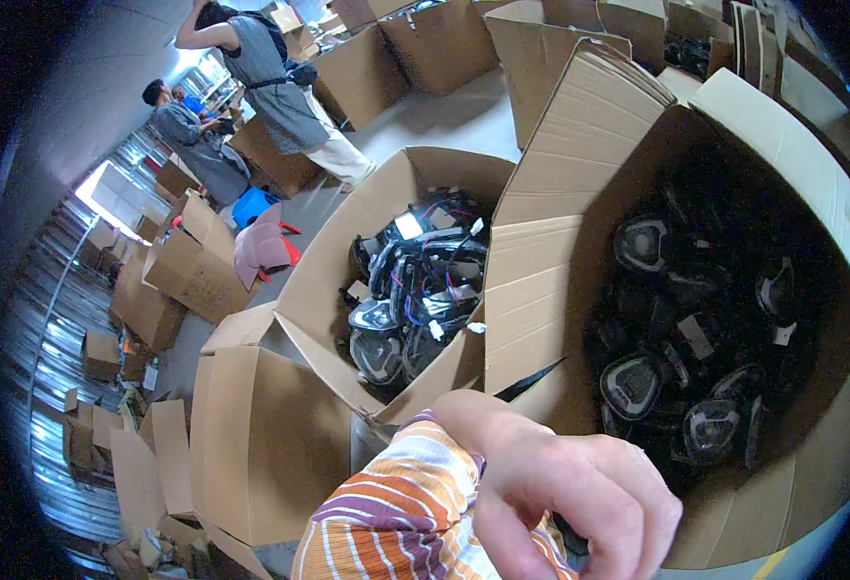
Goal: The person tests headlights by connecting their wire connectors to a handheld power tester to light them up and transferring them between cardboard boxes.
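Observation:
My left hand (575,493), in an orange, white and purple striped sleeve (386,512), reaches across the lower middle with its back up. Its fingers curl downward into a closed shape; whatever lies inside them is hidden. Just beyond it stands a deep open carton (783,507) with several dark housings inside, some with clear rounded faces, such as this rounded housing (631,385). Left of that, a smaller open carton (314,324) holds a heap of black and clear lamp-like parts (415,261) with thin wires and white connectors. My right hand does not show.
A tall carton flap (541,280) rises between the two filled cartons. Another brown carton (270,445) stands close by on the left. Two people, one standing person (265,87) and one farther person (193,135), are at the back left near a pinkish chair (263,246). More cartons (435,48) line the back.

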Motion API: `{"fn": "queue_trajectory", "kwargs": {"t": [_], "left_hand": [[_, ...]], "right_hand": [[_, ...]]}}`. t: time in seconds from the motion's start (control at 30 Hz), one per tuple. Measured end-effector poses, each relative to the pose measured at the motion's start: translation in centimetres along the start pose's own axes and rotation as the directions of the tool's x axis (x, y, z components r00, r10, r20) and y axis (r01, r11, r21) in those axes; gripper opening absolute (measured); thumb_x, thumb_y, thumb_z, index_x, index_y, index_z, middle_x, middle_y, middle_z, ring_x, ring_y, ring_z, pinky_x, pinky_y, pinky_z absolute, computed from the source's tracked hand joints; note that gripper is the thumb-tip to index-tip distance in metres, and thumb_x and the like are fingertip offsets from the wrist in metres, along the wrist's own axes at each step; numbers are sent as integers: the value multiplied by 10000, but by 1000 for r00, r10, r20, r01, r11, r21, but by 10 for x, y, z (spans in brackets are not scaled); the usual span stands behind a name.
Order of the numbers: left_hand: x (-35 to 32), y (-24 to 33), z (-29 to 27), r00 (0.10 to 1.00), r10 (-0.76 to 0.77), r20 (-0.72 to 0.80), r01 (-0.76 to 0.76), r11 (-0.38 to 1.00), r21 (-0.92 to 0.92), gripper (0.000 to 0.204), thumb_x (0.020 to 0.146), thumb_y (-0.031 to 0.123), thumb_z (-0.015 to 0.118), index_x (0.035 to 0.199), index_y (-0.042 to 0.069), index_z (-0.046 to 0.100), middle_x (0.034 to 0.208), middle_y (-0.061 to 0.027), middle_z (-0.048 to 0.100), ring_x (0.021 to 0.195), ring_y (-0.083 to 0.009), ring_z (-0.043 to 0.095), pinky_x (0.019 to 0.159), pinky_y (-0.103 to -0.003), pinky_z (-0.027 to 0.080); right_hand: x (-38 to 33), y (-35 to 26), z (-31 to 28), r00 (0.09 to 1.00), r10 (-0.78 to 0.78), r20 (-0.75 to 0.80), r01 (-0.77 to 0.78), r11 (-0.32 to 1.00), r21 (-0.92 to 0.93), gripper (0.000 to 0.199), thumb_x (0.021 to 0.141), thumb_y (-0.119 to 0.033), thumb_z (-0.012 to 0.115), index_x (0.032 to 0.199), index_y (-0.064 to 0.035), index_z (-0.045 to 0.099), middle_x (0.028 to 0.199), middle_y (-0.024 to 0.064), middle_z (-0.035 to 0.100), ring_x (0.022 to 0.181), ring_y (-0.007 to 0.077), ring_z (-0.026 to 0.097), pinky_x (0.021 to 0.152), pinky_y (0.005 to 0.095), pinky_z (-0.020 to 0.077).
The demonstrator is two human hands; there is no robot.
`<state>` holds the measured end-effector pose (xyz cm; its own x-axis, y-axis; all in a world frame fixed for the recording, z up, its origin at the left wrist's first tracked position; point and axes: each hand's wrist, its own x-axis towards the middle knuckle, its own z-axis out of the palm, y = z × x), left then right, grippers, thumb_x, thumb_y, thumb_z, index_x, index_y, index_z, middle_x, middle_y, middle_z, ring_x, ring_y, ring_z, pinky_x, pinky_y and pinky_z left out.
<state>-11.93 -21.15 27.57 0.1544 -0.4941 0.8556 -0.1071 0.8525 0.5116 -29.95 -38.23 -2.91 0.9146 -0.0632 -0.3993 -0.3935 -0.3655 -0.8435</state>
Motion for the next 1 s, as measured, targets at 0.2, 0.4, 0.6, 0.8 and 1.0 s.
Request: {"fn": "queue_trajectory", "kwargs": {"t": [0.2,0.4,0.6,0.8,1.0], "left_hand": [[-11,-2,33,894,-209,-396,154,974,-168,222,721,184,485,743,-35,514,702,-126,510,599,-207,512,490,-251,412],[3,0,-11,998,-66,3,66,998,19,197,702,176,507,713,-20,517,673,-114,501,566,-208,505,474,-262,408],[-14,-5,14,872,-175,-457,119,982,-150,179,692,171,519,693,-9,521,659,-104,499,529,-206,493,439,-262,386],[3,-4,-30,999,-40,7,40,997,59,201,693,188,522,703,-12,520,646,-97,494,516,-199,480,429,-269,375],[-62,-19,-21,924,-274,-266,308,947,93,154,718,157,470,643,27,502,638,-44,492,596,-152,468,527,-235,376]], "right_hand": [[6,17,0,980,-188,72,201,930,-307,382,745,-216,416,1013,50,356,1025,221,384,960,331,359,801,321,290],[9,5,0,998,-64,28,67,988,-142,406,740,-251,408,1017,41,357,1019,232,380,956,345,351,800,348,276],[12,-13,-2,983,181,-22,-181,949,-257,463,730,-285,418,1045,41,323,1050,231,360,990,344,329,817,353,256],[20,-6,-14,991,125,42,-105,941,-323,540,718,-351,410,1078,37,301,1072,254,333,1001,350,319,823,352,267],[9,-1,0,990,140,12,-134,967,-215,509,621,-47,473,1075,40,259,1033,250,352,970,306,371,770,331,322]]}}
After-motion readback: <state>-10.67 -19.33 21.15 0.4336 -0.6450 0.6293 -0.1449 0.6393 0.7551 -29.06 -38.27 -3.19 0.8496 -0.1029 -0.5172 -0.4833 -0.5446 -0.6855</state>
